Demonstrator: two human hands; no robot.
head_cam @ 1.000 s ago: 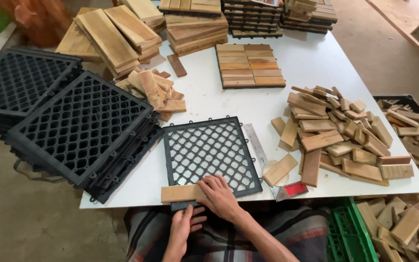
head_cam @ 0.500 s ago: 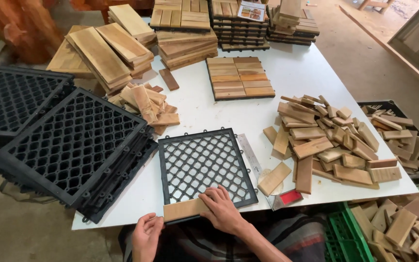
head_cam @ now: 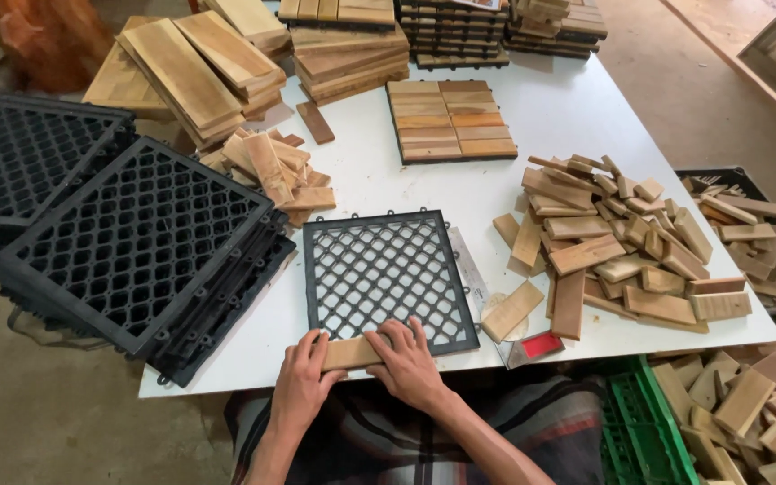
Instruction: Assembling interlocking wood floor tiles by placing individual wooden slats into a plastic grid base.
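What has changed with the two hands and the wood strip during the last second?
The left hand came up from the lap and now lies on the left end of the wood strip, beside the right hand, which already pressed it. The strip stayed at the near edge of the black plastic grid. The loose wood pieces and the finished tile did not move.

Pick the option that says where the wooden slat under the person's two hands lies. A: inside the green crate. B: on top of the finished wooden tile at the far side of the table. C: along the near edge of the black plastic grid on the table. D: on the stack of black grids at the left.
C: both the left hand and the right hand press the wooden slat flat along the near edge of the black plastic grid on the white table.
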